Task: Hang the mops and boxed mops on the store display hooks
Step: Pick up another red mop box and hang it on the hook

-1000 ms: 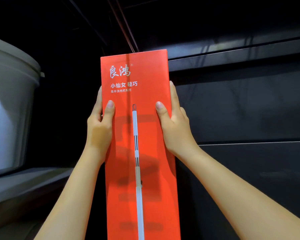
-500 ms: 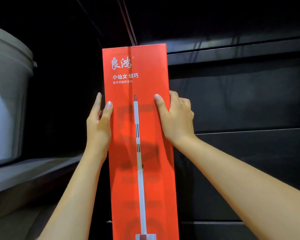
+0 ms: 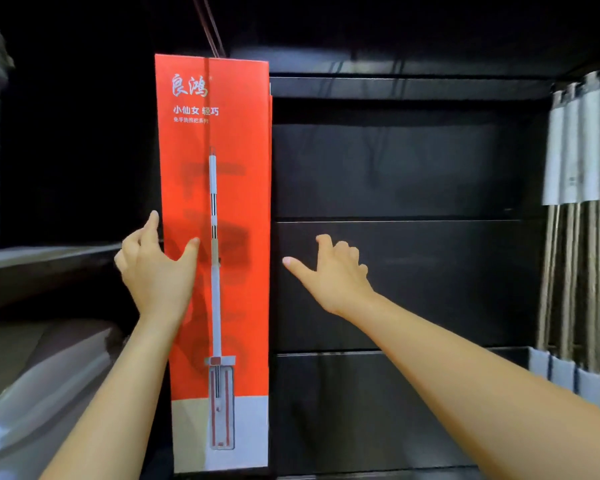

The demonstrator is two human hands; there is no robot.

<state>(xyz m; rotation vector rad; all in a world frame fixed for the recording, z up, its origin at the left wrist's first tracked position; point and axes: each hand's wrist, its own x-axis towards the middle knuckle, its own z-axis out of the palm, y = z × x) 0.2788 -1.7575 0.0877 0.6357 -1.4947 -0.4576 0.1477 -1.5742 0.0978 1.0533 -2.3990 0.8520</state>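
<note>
Head view showed the red mop box (image 3: 239, 168) upright, with the left hand (image 3: 156, 271) relaxed and touching its edge and the right hand (image 3: 336, 275) spread and clear — a nudge could unseat it, hook unseen.

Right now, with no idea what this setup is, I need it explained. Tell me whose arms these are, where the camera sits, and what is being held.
There is no machine here: a person works with two bare hands. The single picture comes from a wide-angle camera worn on the person's head, so both arms reach in from the bottom edge. A tall red mop box is upright against a dark display wall; whether it hangs on a hook cannot be seen. The left hand touches it, with the thumb on the front and the fingers by the left edge. The right hand is apart from the box, fingers relaxed, holding nothing. At the far right is a row of upright mop handles with pale sleeves.
</note>
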